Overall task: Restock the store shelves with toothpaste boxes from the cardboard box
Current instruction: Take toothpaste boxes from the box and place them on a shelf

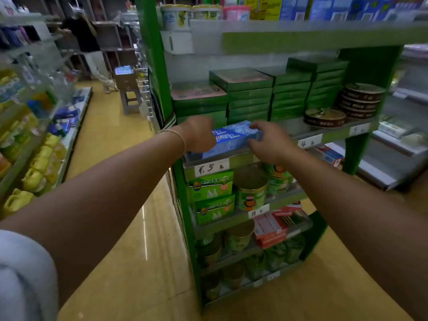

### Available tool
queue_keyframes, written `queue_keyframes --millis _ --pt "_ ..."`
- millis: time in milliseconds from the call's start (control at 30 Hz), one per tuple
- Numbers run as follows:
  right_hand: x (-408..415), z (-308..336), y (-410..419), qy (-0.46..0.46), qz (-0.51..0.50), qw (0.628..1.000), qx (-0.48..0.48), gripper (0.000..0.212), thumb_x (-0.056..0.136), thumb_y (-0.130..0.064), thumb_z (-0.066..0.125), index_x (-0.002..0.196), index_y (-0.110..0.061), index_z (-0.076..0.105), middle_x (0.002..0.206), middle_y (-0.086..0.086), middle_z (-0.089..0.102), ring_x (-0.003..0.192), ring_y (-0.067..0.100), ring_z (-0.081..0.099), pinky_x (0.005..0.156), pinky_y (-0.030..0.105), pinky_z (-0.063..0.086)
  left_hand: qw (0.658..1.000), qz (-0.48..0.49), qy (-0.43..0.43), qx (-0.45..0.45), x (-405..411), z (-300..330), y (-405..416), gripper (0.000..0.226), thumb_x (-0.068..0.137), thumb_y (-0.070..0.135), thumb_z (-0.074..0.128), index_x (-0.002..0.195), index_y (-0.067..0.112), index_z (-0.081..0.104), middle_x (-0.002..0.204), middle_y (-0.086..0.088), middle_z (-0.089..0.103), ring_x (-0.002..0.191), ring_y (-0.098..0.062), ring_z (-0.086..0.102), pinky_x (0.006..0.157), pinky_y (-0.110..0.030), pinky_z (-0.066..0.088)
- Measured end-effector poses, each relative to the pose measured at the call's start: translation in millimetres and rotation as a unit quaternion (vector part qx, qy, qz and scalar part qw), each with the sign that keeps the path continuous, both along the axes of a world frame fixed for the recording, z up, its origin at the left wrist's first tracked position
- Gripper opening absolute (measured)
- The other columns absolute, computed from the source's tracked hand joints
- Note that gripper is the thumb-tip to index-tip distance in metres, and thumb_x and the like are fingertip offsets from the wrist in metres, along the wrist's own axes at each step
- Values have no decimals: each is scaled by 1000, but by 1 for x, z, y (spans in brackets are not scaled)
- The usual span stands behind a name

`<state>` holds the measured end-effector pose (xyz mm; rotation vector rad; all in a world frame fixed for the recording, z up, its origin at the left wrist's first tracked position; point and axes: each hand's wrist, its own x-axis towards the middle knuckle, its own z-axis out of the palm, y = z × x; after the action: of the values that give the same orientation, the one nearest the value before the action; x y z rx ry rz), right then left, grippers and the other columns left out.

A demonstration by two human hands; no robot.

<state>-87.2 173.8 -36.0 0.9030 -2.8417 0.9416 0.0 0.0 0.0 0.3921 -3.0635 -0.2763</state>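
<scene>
- Blue toothpaste boxes point(234, 137) lie flat at the front edge of the green shelf point(333, 135), in front of stacked green flat boxes point(250, 93).
- Left hand point(199, 134) sits at the left end of the toothpaste boxes, back of the hand toward the camera; fingers curl over that end and are hidden from view. Contact seen; grip reads as holding the end.
- Right hand point(269, 141) is at the right end of the same boxes, fingers bent and pinching the near right corner.
- The boxes thus lie between the two hands, both touching.
- Price tag "5" point(212, 167) sits on the shelf lip just below the boxes.
- Round brown tins point(324, 117) stand further right on the same shelf, well apart from either hand.
</scene>
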Motion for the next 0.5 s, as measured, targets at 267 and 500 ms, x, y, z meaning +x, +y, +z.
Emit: queue_keyframes --millis 267,500 --pt "-23 2 -12 -10 26 999 46 63 91 -28 66 147 -19 40 151 10 40 135 30 41 109 41 39 998 34 -51 9 -22 -2 -6 33 100 25 44 118 3 61 113 -16 64 102 -29 61 89 -38 53" --pt "-39 2 -10 -26 28 997 71 76 74 -42 83 140 -25 50 148 7 44 133 28 43 109 45 41 997 49 -50 13 -29 -6 -10 37 102 32 41 117 4 60 105 -12 61 91 -23 57 73 -31 46"
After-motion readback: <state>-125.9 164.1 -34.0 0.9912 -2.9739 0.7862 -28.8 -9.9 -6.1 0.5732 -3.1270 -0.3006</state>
